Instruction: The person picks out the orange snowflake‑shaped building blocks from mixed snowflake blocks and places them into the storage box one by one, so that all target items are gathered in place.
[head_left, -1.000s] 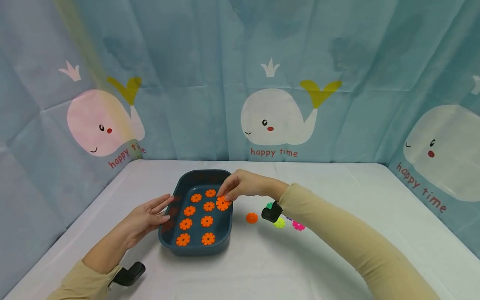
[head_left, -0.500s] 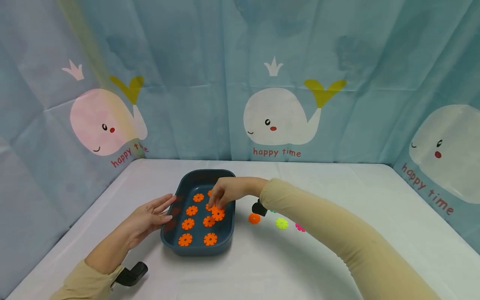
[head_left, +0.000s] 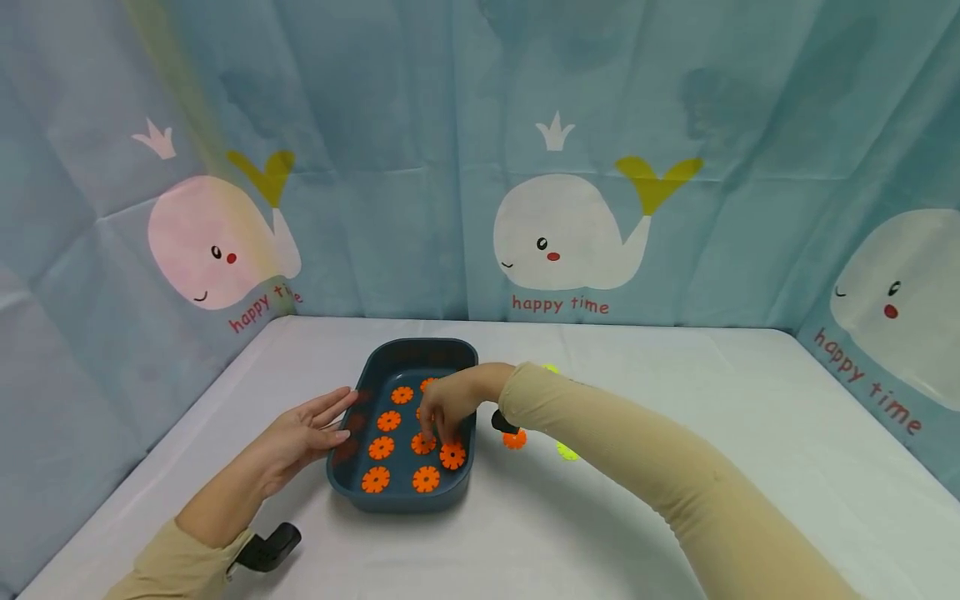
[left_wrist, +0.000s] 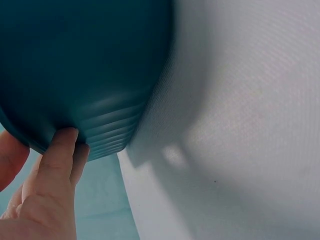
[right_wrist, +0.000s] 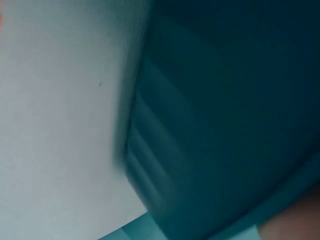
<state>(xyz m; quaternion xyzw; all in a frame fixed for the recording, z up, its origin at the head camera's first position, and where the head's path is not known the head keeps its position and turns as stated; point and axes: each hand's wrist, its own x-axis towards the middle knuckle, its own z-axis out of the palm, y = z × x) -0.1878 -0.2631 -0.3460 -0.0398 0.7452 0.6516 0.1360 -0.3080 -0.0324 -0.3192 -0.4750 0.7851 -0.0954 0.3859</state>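
A dark blue tray [head_left: 397, 502] stands on the white table, with several orange interlocking discs [head_left: 376, 479] lying in rows on its floor. My left hand [head_left: 294, 442] rests against the tray's left rim with mostly straight fingers. In the left wrist view, fingertips [left_wrist: 62, 137] touch the tray's outer wall [left_wrist: 110, 75]. Reaching in over the right rim, my right hand [head_left: 452, 402] has curled fingers and holds an orange interlocking disc [head_left: 452, 455] low at the tray's right side. The right wrist view shows chiefly the tray's outer wall [right_wrist: 200, 125]; the held disc is hidden there.
Right of the tray lies another orange disc [head_left: 514, 439]. Yellow-green discs [head_left: 567, 451] show beside the right sleeve [head_left: 637, 450], which covers part of the table. A curtain printed with whales [head_left: 570, 233] hangs behind the table.
My right hand has moved from the tray's right rim down into it, carrying the orange disc towards the near right side. The left hand stays on the rim. The view has shifted slightly.
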